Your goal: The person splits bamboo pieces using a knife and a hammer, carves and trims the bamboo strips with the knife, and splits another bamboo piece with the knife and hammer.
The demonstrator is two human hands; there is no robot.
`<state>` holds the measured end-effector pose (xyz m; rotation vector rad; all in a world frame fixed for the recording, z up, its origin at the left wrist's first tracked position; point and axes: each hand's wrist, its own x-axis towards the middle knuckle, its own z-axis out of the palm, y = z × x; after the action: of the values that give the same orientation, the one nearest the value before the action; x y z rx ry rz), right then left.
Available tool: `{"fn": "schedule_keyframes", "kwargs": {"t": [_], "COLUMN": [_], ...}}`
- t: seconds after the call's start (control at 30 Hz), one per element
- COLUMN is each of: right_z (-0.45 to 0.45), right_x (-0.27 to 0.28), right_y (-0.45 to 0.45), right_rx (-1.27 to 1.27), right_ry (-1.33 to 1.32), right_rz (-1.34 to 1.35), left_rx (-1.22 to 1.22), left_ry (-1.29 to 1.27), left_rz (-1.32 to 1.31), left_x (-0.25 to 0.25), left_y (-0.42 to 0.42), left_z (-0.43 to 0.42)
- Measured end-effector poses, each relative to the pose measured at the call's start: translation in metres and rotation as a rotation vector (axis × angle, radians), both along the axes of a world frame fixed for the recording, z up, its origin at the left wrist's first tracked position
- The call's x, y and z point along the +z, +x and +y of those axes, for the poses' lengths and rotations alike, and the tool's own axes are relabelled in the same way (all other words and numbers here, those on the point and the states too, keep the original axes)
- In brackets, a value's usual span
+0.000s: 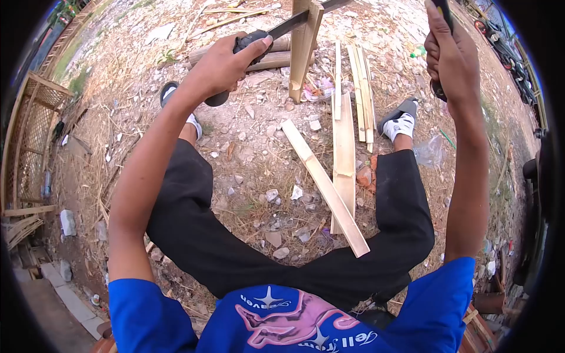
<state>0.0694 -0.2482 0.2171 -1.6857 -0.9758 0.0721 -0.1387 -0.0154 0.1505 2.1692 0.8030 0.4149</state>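
Observation:
My left hand [220, 66] is closed around the dark handle of a machete [287, 25]. The blade runs to the right and sits in an upright bamboo piece [299, 65], which has split into two parts around it. Raised at the upper right, my right hand [456, 65] grips a dark, long-handled tool [445, 13]. Its top is cut off by the frame, so its kind does not show. Split bamboo strips [345, 150] lie on the ground between my legs, one strip [323, 185] slanting over another.
Behind the upright piece lie round bamboo poles [276, 60]. More thin strips [362, 88] rest near my right foot [400, 120]. Stones and dry straw cover the ground. A woven bamboo panel [32, 135] stands at the left, and parked motorbikes [506, 50] are at the far right.

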Motion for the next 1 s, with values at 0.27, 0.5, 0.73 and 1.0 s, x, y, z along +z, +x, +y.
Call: {"fn": "schedule_keyframes", "kwargs": {"t": [0.27, 0.5, 0.73, 1.0], "right_z": [-0.013, 0.004, 0.007, 0.015], "right_x": [-0.116, -0.083, -0.056, -0.086], "right_y": [0.017, 0.012, 0.024, 0.020], "right_rx": [-0.069, -0.211, -0.171, -0.139], "right_ry": [-0.810, -0.455, -0.438, -0.371], "right_rz": [-0.222, -0.082, -0.133, -0.250], "left_rx": [0.019, -0.032, -0.034, -0.009], "left_ry": [-0.054, -0.028, -0.010, -0.007], "left_rz": [-0.013, 0.029, -0.005, 0.007], "left_x": [-0.018, -0.009, -0.016, -0.018], "left_y": [-0.005, -0.002, 0.002, 0.004], "left_z": [0.023, 0.007, 0.008, 0.012]}}
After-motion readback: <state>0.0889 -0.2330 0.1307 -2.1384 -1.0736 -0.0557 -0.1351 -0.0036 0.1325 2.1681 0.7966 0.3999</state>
